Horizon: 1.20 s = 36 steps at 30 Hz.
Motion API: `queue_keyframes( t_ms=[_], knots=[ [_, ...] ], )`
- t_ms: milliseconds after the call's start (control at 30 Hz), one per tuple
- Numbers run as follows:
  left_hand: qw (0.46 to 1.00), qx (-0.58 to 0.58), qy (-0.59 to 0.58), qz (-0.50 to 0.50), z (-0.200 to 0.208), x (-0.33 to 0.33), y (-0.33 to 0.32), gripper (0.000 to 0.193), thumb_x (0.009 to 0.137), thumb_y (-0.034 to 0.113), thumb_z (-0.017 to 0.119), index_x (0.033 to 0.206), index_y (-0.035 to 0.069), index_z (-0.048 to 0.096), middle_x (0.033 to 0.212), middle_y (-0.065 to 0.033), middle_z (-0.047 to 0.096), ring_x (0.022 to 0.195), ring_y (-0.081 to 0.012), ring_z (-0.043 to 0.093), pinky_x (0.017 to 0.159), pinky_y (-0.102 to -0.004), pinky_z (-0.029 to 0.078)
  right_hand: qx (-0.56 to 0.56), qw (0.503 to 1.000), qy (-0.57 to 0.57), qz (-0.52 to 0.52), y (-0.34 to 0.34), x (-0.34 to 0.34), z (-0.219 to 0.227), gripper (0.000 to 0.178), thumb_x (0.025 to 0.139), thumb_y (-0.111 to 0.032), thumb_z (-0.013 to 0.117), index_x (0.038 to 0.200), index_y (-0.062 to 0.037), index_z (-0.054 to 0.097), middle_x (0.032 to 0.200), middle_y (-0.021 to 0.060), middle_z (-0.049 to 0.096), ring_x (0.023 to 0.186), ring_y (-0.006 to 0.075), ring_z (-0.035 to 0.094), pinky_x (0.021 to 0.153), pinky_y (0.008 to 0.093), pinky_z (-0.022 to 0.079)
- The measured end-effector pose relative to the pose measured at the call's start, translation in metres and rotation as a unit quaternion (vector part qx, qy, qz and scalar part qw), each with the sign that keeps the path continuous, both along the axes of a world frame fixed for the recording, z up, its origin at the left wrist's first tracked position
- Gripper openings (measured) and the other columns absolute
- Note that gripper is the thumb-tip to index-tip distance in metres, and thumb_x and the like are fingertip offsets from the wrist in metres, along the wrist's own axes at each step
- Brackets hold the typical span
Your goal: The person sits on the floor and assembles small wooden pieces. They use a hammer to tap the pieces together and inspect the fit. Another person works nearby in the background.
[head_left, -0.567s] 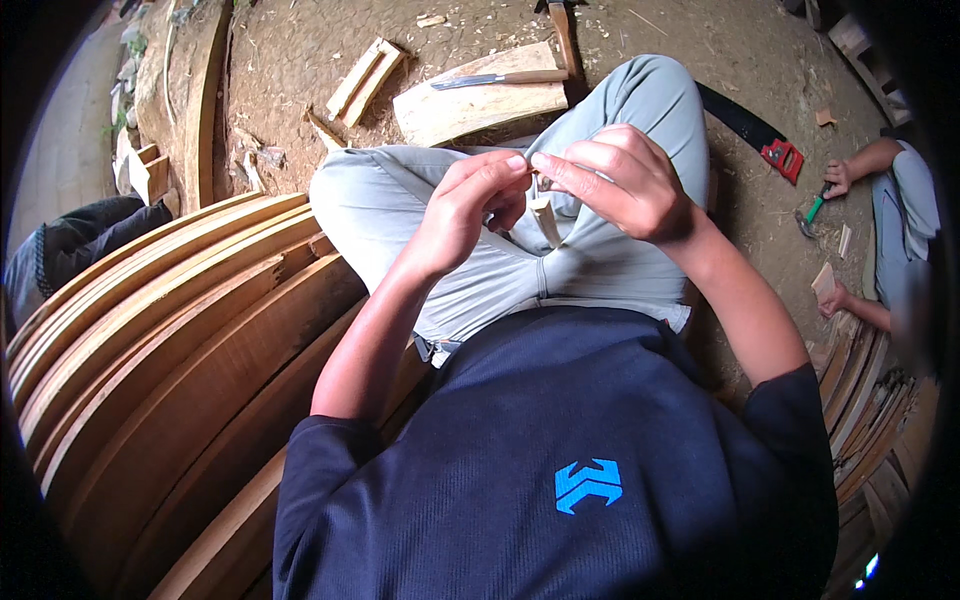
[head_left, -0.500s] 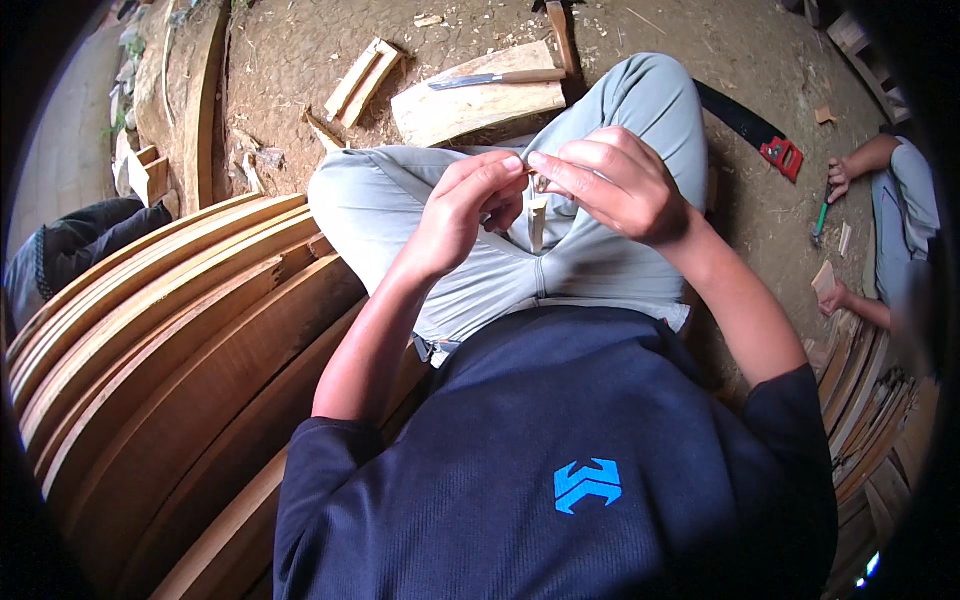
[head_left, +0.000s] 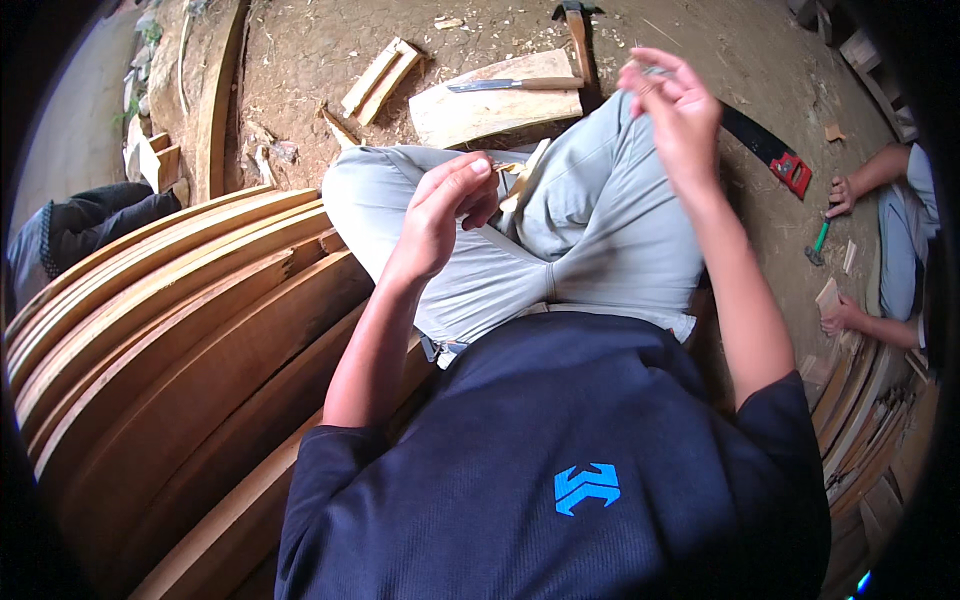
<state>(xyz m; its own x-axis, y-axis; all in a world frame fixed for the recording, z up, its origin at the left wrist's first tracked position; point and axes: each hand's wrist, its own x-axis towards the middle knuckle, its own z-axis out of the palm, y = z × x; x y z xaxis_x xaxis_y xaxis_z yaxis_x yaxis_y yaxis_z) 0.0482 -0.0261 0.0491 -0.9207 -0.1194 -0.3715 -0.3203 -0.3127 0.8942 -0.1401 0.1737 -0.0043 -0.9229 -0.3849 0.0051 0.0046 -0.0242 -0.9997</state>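
Note:
My left hand (head_left: 450,208) is over my lap, thumb and forefinger pinched together. At its fingertips is a small piece of pale wood (head_left: 526,178), slim and tilted, with a thin part running back to the thumb. Whether the two parts are joined I cannot tell. Held away above my right knee, my right hand (head_left: 682,112) has thumb and forefinger pressed together; anything between them is too small to make out. Ahead of my legs a knife (head_left: 515,85) lies across a flat wooden board (head_left: 440,118).
Beyond the board lies a wooden-handled hammer-like tool (head_left: 578,40); left of it, a grooved wood block (head_left: 382,80). A red-handled saw (head_left: 790,174) rests beyond my right knee. Curved planks (head_left: 180,290) are stacked at my left. At right, another person's hands hold a green-handled hammer (head_left: 820,240) and wood (head_left: 828,298).
My hands have come apart: the right has risen forward and right, while the left stays over my lap. The pale wood piece, hanging upright between them before, is now tilted beside the left fingertips.

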Motion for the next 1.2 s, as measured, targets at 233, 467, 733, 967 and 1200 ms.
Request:
queue_keyframes(
  t_ms=[233,467,733,967,1200],
  knots=[
    [0.997,-0.061,0.037,-0.034,0.006,0.002,0.000,0.035,0.104,0.028,0.049,0.076,0.007,0.047,0.070,0.0044,0.038,0.063,-0.0071,0.034,0.057,-0.0249,0.031,0.030,0.985,0.093,0.145,-0.021,-0.006,0.037,0.053,0.103,-0.024,0.051,0.151,-0.0069,0.037,0.157,0.0118,0.036,0.135,0.0240,0.047,0.114,0.0350,0.033],
    [0.990,-0.133,0.032,-0.045,0.002,0.003,-0.001,0.029,0.103,0.026,0.054,0.090,0.000,0.059,0.076,0.0024,0.049,0.070,-0.0058,0.042,0.061,-0.0240,0.035,0.114,0.936,0.171,0.284,-0.027,0.056,0.080,0.021,0.091,-0.018,0.067,0.098,0.0017,0.070,0.087,0.0147,0.071,0.077,0.0215,0.068,0.073,0.0319,0.052],
    [0.980,-0.186,0.045,-0.062,0.009,-0.001,-0.002,0.020,0.094,0.020,0.069,0.096,0.001,0.066,0.081,0.0005,0.059,0.073,-0.0045,0.051,0.062,-0.0215,0.040,0.130,0.948,0.136,0.256,-0.021,0.059,0.072,0.014,0.089,-0.011,0.067,0.096,0.0013,0.070,0.084,0.0136,0.070,0.076,0.0224,0.067,0.071,0.0327,0.051],
    [0.957,-0.244,0.156,-0.021,-0.010,-0.001,-0.009,0.014,0.083,0.013,0.079,0.086,0.003,0.070,0.086,-0.0020,0.066,0.074,-0.0072,0.056,0.060,-0.0240,0.043,0.092,0.951,0.094,0.281,-0.017,0.064,0.065,0.014,0.089,-0.012,0.069,0.095,0.0006,0.072,0.085,0.0097,0.069,0.079,0.0188,0.065,0.073,0.0307,0.049],
    [0.934,-0.247,0.259,0.009,-0.007,-0.001,-0.002,0.010,0.078,0.003,0.079,0.080,0.004,0.070,0.080,-0.0046,0.063,0.078,-0.0150,0.061,0.065,-0.0283,0.048,0.043,0.931,-0.072,0.354,-0.016,0.060,0.063,0.016,0.090,-0.014,0.070,0.097,-0.0012,0.074,0.084,0.0047,0.067,0.079,0.0106,0.060,0.075,0.0263,0.047]
  ],
)
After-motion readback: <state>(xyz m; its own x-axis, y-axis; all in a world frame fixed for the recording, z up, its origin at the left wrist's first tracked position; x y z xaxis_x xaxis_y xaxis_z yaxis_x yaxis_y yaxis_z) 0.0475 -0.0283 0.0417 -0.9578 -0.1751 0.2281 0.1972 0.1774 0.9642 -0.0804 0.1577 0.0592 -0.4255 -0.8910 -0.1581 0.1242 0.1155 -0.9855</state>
